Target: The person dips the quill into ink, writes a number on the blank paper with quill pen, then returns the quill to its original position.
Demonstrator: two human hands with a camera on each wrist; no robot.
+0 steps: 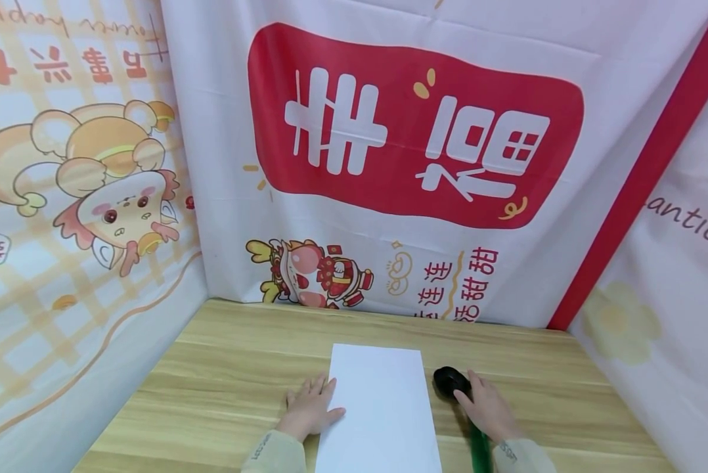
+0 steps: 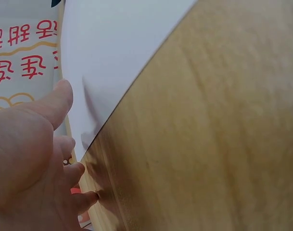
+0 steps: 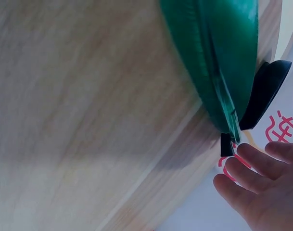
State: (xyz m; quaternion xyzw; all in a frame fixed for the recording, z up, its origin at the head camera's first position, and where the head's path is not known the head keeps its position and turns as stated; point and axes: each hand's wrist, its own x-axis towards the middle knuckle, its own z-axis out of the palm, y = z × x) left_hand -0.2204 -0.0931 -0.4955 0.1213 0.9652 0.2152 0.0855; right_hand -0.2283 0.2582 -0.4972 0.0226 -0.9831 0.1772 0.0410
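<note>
A blank white sheet of paper lies on the wooden table in front of me. My left hand rests at its left edge, thumb over the paper and fingers spread toward the far side. In the left wrist view the left hand is beside the paper, not gripping it. To the right of the sheet lies a long green thing with a rounded black end; its kind is unclear. My right hand is at the black end, its fingers extended. The right wrist view shows the right hand uncurled near the green thing.
The wooden table has a back edge against a white cloth with red printing. Patterned cloths hang on the left and right like walls, close to the table's sides.
</note>
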